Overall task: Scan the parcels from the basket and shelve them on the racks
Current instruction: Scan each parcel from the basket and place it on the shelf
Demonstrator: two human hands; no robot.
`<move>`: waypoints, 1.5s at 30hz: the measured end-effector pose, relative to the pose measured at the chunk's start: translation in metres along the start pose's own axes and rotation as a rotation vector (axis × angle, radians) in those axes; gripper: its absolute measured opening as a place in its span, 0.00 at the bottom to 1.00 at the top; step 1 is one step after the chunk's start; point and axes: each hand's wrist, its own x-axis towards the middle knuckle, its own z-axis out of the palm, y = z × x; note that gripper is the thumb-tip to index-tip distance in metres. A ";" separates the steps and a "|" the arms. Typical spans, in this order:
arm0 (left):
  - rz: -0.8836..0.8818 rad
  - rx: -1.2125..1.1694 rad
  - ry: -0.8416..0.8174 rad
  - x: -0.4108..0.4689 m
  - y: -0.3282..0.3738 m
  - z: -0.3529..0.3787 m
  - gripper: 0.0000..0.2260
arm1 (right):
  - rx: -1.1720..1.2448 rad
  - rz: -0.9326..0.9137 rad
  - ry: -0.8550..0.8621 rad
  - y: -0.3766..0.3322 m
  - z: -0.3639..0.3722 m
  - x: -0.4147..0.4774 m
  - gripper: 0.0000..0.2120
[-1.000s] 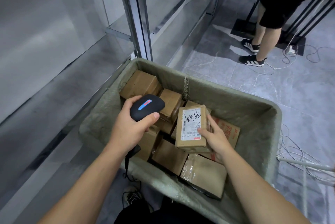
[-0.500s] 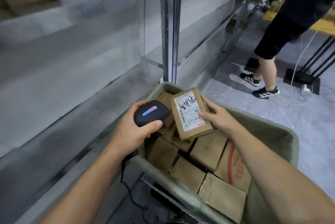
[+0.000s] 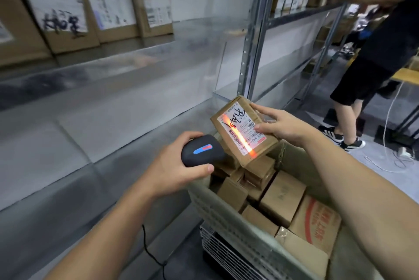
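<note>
Step in hand: scan, judged from the lit beam.

- Left grip (image 3: 174,166) is wrapped round the scanner (image 3: 201,150), thumb along its near side, nose aimed at the parcel (image 3: 260,150).
- Right grip (image 3: 278,125) pinches the parcel by its right edge: thumb on the label side, fingers over the top edge.
- The parcel is in the air over the far end of the basket (image 3: 226,214), tilted, with its label (image 3: 235,120) turned toward the scanner. It is not on the rack (image 3: 136,89).
- The red beam (image 3: 240,135) runs slantwise down the label and off its lower corner.

To do it well:
1. Line the beam up so it cuts every bar of the barcode. The slant looks roughly right, but the print is too small to confirm.
2. Hold both grips steady until the scanner answers, since a tilted label may glare.
3. The thumb sits near the label's right edge. Keep it off the bars.
4. The cord (image 3: 147,248) hangs down beside the basket. Mind it on the reach to the rack.

More parcels (image 3: 281,195) lie in the basket, so the task looks far from finished.
</note>
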 end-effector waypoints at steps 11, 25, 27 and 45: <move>-0.008 0.003 0.047 -0.046 0.002 -0.036 0.25 | 0.008 -0.044 0.023 -0.037 0.028 -0.016 0.32; 0.028 -0.022 0.145 -0.046 0.003 -0.041 0.25 | 0.185 -0.080 0.125 -0.042 0.031 -0.031 0.35; 0.041 -0.062 0.177 -0.043 0.007 -0.041 0.27 | 0.258 -0.126 0.171 -0.045 0.032 -0.036 0.34; 0.197 -0.399 0.512 -0.002 0.090 -0.073 0.29 | 0.790 -0.613 0.350 -0.126 -0.008 -0.005 0.37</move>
